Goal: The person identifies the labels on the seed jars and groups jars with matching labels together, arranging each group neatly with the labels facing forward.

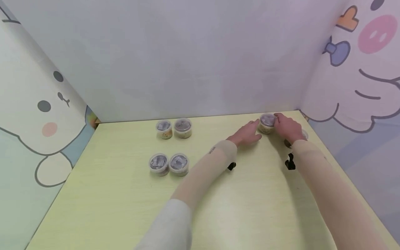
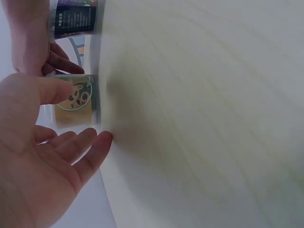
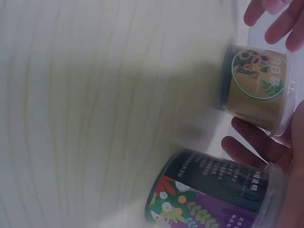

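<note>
A small lidded plastic tub (image 1: 267,121), with a tan label and an oval plant picture (image 3: 259,76), stands near the table's back edge. My left hand (image 1: 248,133) is at its left side, fingers spread and curving loosely; in the left wrist view, the thumb (image 2: 54,90) overlaps the tub. From the right, my right hand (image 1: 288,127) reaches its side, fingers (image 3: 256,142) fairly straight and against it. A second tub (image 3: 209,190), with a black and purple label, stands nearer me, mostly hidden under my right wrist in the head view.
On the left part of the table (image 1: 118,194), two lidded tubs (image 1: 182,127) stand side by side at the back, and another pair (image 1: 179,164) stands nearer me. A pale wall (image 1: 193,69) rises behind the table; cartoon-printed panels (image 1: 368,90) flank it.
</note>
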`<move>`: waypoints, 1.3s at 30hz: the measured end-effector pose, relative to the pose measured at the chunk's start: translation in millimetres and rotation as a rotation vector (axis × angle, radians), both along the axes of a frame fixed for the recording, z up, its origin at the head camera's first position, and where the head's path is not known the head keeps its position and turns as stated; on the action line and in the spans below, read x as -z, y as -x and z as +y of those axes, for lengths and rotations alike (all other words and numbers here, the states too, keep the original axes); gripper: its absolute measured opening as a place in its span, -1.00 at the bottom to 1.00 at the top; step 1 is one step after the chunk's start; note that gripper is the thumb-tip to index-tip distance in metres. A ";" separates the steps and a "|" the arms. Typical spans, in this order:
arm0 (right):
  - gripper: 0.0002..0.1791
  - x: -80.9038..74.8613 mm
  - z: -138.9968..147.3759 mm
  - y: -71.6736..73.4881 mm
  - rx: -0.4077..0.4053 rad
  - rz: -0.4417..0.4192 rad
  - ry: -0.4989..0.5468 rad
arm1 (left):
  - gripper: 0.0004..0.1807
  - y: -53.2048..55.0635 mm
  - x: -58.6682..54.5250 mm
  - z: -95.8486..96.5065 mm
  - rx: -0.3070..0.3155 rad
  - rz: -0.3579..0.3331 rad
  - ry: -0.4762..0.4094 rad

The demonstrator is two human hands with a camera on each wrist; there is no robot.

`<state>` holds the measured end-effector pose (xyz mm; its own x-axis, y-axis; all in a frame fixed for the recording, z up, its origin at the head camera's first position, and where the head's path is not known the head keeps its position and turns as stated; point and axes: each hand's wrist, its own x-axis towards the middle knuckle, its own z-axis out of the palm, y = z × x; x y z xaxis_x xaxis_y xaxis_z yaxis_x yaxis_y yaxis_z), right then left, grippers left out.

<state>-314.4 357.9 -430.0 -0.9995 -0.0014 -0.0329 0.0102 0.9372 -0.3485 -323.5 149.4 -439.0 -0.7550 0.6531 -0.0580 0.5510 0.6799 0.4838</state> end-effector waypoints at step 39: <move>-0.39 -17.5 -10.7 -3.3 -0.238 -0.020 0.053 | -0.16 1.6 -4.1 -24.1 -0.043 -0.043 -0.072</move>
<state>-311.2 347.2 -412.5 -0.9699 -0.2390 -0.0460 -0.2014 0.8944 -0.3993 -325.1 125.3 -435.0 -0.7801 0.6240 -0.0446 0.5002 0.6650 0.5547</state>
